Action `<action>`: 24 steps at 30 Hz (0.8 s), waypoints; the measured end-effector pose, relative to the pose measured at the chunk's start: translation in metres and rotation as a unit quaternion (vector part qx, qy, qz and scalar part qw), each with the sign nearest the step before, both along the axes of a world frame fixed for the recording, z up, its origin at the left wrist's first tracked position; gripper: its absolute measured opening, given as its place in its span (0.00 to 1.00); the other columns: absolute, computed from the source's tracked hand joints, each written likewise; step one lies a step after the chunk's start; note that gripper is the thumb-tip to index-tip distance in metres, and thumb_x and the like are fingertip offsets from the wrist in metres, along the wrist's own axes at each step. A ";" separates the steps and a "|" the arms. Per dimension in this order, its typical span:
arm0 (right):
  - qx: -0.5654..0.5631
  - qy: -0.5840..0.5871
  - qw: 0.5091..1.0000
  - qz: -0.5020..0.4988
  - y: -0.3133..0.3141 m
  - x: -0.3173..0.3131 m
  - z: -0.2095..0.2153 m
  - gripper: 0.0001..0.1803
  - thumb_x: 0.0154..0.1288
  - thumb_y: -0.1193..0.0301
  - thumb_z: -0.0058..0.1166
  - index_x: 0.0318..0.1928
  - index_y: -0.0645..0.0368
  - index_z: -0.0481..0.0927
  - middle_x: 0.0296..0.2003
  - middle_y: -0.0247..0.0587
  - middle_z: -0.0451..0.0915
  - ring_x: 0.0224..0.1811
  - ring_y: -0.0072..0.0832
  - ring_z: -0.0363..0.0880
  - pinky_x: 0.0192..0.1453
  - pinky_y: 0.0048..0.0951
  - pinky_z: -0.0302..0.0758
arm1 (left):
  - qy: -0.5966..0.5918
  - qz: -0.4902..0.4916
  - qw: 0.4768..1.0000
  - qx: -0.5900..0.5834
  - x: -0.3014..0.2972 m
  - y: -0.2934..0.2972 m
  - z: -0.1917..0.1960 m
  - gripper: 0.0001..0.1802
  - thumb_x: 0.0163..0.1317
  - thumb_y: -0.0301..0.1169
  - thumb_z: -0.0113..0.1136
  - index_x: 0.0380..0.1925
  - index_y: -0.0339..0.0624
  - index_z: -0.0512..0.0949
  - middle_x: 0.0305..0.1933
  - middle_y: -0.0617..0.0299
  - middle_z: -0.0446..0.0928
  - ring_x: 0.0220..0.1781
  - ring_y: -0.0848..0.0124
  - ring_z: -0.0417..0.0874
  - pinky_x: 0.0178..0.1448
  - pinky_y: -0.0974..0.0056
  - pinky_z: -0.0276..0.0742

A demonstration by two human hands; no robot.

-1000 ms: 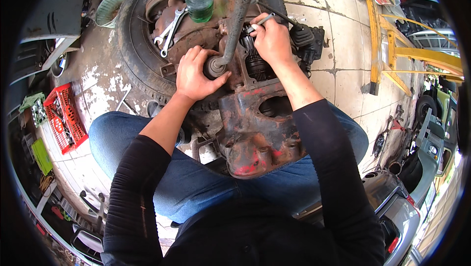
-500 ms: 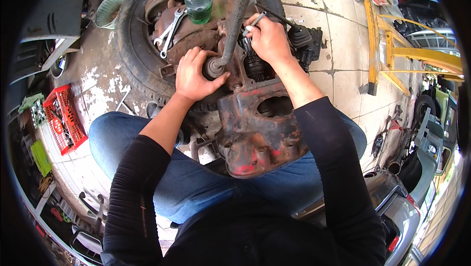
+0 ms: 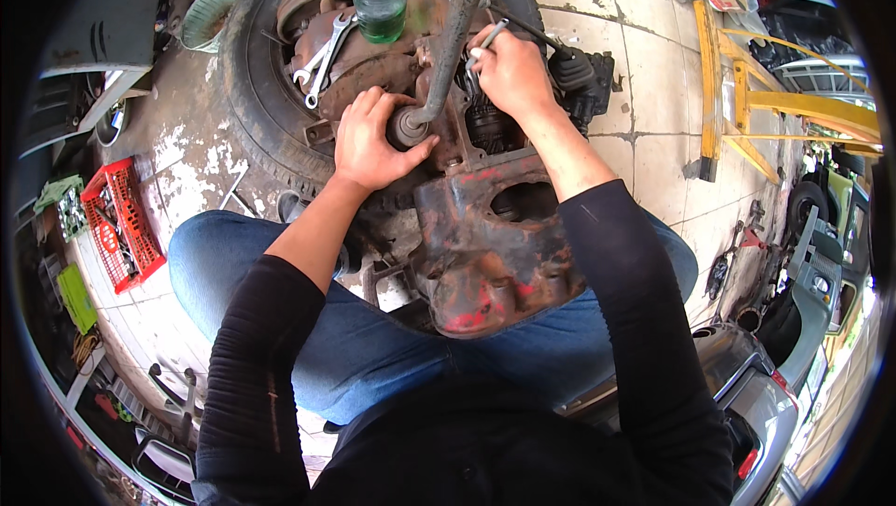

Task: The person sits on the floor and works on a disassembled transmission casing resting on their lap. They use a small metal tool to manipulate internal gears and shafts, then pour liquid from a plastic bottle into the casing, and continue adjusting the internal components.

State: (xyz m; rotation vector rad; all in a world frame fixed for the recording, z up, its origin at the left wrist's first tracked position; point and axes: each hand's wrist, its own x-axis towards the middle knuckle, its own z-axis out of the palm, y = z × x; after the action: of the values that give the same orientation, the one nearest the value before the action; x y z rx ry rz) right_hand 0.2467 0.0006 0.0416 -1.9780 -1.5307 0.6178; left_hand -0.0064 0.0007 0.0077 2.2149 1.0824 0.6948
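Observation:
My left hand point(image 3: 371, 144) is wrapped round the dark round cap point(image 3: 411, 127) at the foot of a long metal lever point(image 3: 452, 39). My right hand point(image 3: 511, 72) pinches a thin grey metal rod point(image 3: 493, 35), its lower end toward the gears point(image 3: 487, 123) inside the open housing; fingers hide where it ends. The rusty, red-stained gearbox casing point(image 3: 495, 254) lies between my knees. Beyond my left hand, two combination wrenches point(image 3: 327, 63) rest on the rusty metal. Close by stands a clear plastic bottle point(image 3: 378, 2) of green liquid with a blue cap.
A big tyre point(image 3: 247, 86) surrounds the far part of the work. On the left are a red plastic basket point(image 3: 126, 226) of metal parts and a pale green basket point(image 3: 207, 19). Yellow metal stands point(image 3: 711, 86) and a black mechanical part point(image 3: 588, 81) sit to the right.
My right hand and the thin rod have shifted very slightly, with the rod's upper end a little higher. My left hand keeps its hold on the cap.

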 end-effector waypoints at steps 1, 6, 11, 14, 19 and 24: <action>0.007 0.009 1.000 -0.012 -0.002 0.002 -0.001 0.05 0.79 0.77 0.56 0.48 0.60 0.85 0.37 0.47 0.93 0.45 0.35 0.96 0.49 0.35 0.88 | 0.002 0.002 1.000 0.002 -0.001 0.000 0.000 0.29 0.46 0.49 0.84 0.46 0.47 0.86 0.42 0.57 0.78 0.52 0.53 0.82 0.57 0.50 0.77; 0.074 0.049 0.996 -0.028 -0.015 0.001 -0.012 0.05 0.80 0.78 0.56 0.48 0.60 0.85 0.37 0.44 0.93 0.45 0.33 0.96 0.49 0.33 0.88 | 0.000 -0.001 1.000 0.011 0.002 0.002 -0.001 0.29 0.46 0.49 0.84 0.46 0.47 0.86 0.42 0.57 0.78 0.52 0.53 0.82 0.57 0.50 0.77; 0.049 0.037 0.998 -0.022 -0.009 0.003 -0.006 0.04 0.80 0.77 0.56 0.49 0.60 0.84 0.38 0.47 0.93 0.45 0.35 0.96 0.47 0.35 0.88 | 0.002 0.006 1.000 0.008 -0.002 0.000 -0.003 0.30 0.47 0.49 0.84 0.46 0.47 0.86 0.43 0.57 0.78 0.52 0.53 0.82 0.57 0.50 0.77; 0.015 0.045 0.999 -0.023 -0.013 0.002 -0.001 0.05 0.81 0.77 0.55 0.49 0.60 0.84 0.38 0.47 0.93 0.45 0.34 0.96 0.48 0.34 0.88 | 0.003 0.000 1.000 0.008 0.001 0.001 -0.003 0.30 0.47 0.49 0.84 0.46 0.46 0.86 0.43 0.57 0.78 0.53 0.53 0.82 0.57 0.50 0.77; 0.058 0.049 0.995 -0.061 -0.003 0.006 0.005 0.05 0.81 0.77 0.55 0.48 0.61 0.84 0.38 0.46 0.94 0.48 0.31 0.96 0.49 0.32 0.88 | -0.003 0.001 1.000 0.007 0.000 0.001 -0.004 0.30 0.47 0.49 0.84 0.46 0.46 0.86 0.43 0.57 0.79 0.53 0.52 0.82 0.58 0.50 0.77; 0.056 0.067 0.994 -0.073 -0.003 0.002 0.000 0.06 0.81 0.78 0.55 0.48 0.61 0.84 0.39 0.48 0.94 0.48 0.32 0.96 0.49 0.32 0.89 | 0.005 0.002 1.000 0.001 0.001 0.001 -0.002 0.29 0.47 0.49 0.84 0.46 0.46 0.86 0.44 0.57 0.79 0.53 0.52 0.82 0.58 0.49 0.77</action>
State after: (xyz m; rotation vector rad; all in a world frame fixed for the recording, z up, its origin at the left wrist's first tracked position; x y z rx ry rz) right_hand 0.2488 -0.0028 0.0418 -1.9043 -1.2990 0.5792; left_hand -0.0055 0.0019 0.0061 2.2199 1.0909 0.6880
